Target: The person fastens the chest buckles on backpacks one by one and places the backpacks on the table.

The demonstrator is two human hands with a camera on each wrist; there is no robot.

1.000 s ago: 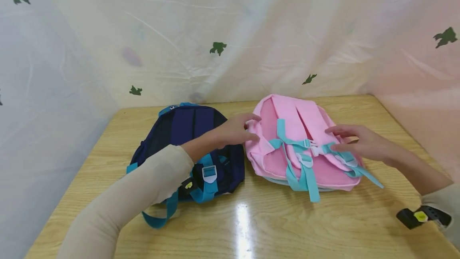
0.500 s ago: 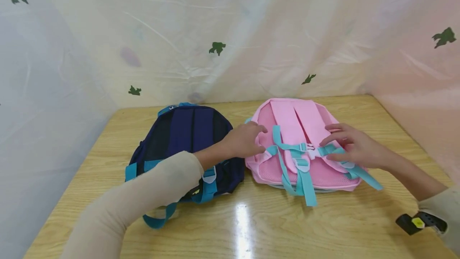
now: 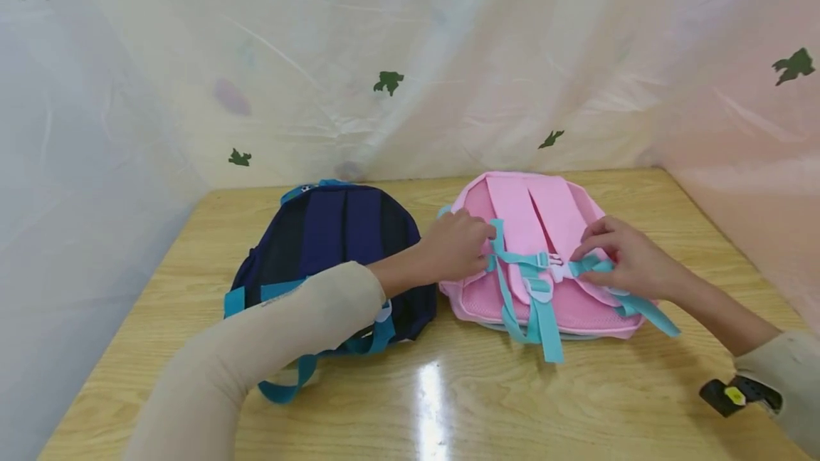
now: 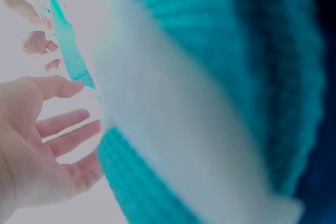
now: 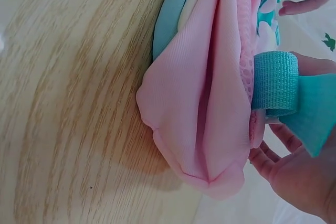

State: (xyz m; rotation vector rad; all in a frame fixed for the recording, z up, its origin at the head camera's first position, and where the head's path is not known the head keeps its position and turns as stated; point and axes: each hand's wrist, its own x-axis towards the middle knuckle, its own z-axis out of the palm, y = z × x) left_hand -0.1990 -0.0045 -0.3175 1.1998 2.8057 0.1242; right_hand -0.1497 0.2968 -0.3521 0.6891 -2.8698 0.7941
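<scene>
Pale backdrop cloth [image 3: 448, 116] with dark green motifs hangs behind our wood-grain counter [image 3: 512, 404], where two backpacks lie with their strap sides up. Our pink backpack [image 3: 520, 230] sits right of centre, towards the back, just beside the navy backpack [image 3: 363, 219], which our left sleeve [image 3: 327, 304] crosses.

Our right hand [image 3: 631, 262] is at the teal webbing [image 3: 586, 266] right of the pale buckle [image 3: 557, 267]; index finger and thumb are drawn near each other there, but we cannot tell whether they pinch it. Our left hand [image 3: 458, 244] is at the loose strap end [image 3: 497, 233]; the left wrist view shows its fingers loosely spread, the thumb apart from them and near a teal strap.

To handle this well, we would judge it best to take the webbing close to the buckle on both sides, since dangling ends may slip through the adjusters, and to keep both pulls level so that the pack does not swivel. Our sleeve should stay clear of the navy straps, which could snag.

Compared with a second ago, our left hand has moved rightward from the pink pack's edge to the strap end, and our right fingers have drawn closer together.
</scene>
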